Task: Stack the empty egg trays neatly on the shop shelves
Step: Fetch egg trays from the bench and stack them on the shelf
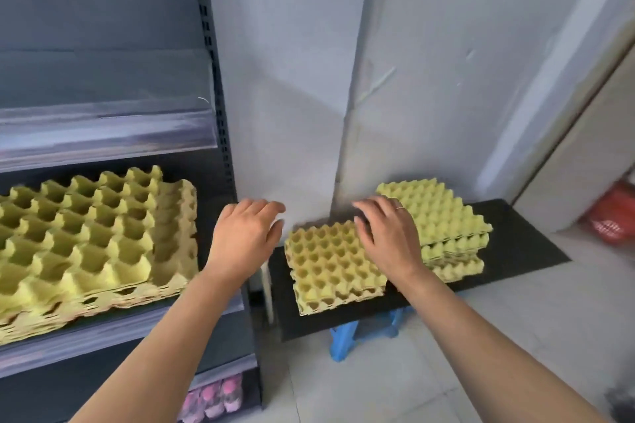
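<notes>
3 egg-tray stacks [92, 237] — 1 on the shelf [103, 336], 2 on the board [515, 240], 2 hands [245, 240], 1 stool [343, 336]

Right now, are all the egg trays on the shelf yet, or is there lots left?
Partly done. One pile of trays already sits on the shelf. Nothing is in hand: the left hand and right hand are open, reaching toward the near stack on the black board, no grip yet. That stack and the far stack behind it are still to move.

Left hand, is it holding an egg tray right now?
No, the left hand hovers open beside the near tray stack, holding nothing.
</notes>
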